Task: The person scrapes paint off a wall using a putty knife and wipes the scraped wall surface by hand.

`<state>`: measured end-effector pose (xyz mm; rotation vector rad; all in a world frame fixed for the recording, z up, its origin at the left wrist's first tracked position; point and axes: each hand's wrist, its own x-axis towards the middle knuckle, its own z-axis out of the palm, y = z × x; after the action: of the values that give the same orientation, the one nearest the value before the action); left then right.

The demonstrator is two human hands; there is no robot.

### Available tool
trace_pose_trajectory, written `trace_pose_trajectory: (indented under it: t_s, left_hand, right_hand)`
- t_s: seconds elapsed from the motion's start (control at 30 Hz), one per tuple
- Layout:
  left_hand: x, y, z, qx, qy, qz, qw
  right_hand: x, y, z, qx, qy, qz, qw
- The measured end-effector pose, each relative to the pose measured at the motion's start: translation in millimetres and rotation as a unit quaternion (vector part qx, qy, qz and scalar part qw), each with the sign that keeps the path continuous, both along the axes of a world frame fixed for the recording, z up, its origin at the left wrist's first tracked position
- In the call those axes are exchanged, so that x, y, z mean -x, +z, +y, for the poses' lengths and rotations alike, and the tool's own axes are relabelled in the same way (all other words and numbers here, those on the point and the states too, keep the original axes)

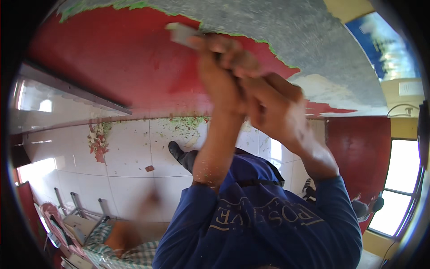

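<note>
A scraper with a pale, flat blade [182, 34] meets the wall where the red paint [125, 45] borders bare grey plaster [277, 22]. Closed around its handle is my left hand [224, 54], blurred by motion. My right hand [277, 101] is closed just below, against the left hand and wrist; what its fingers grip is hidden. A thin green ragged edge runs along the paint's border, and a whitish patch [327, 92] shows to the right.
Paint flakes [101, 141] and green crumbs [188, 125] litter the white tiled floor [130, 184]. At lower left, another person in a checked shirt [143, 251] has a blurred arm, beside metal-legged furniture [78, 204]. A dark-edged ledge [76, 87] juts out left. A window [401, 188] stands right.
</note>
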<state>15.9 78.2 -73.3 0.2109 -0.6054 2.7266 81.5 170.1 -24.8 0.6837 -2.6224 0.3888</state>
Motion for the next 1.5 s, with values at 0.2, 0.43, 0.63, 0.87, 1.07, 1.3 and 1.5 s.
trace_pose_trajectory:
  t_s: [0.2, 0.43, 0.63, 0.87, 1.07, 1.3, 1.5]
  left_hand:
    - [-26, 0, 25, 0.210, -0.049, 0.006, 0.976]
    - [-31, 5, 33, 0.205, -0.025, 0.020, 0.978]
    - [-14, -14, 4, 0.133, -0.004, 0.052, 0.990]
    - [-26, 6, 6, 0.121, -0.056, 0.008, 0.991]
    - [-5, 5, -15, -0.023, 0.002, -0.082, 0.996]
    - [-22, 13, -12, 0.188, -0.081, -0.019, 0.979]
    - [-16, 16, -7, 0.172, -0.117, -0.064, 0.976]
  right_hand:
    - [-29, -15, 13, 0.055, -0.069, 0.068, 0.994]
    - [-32, -8, 12, 0.087, -0.104, 0.046, 0.990]
    - [-17, -1, -6, 0.047, -0.023, -0.031, 0.998]
    - [-32, -5, 2, 0.051, -0.056, 0.007, 0.997]
    - [-10, 0, -4, 0.049, -0.017, -0.009, 0.999]
    - [-30, -1, -12, 0.097, -0.086, 0.013, 0.991]
    - [-21, 0, -10, 0.100, -0.075, -0.008, 0.992]
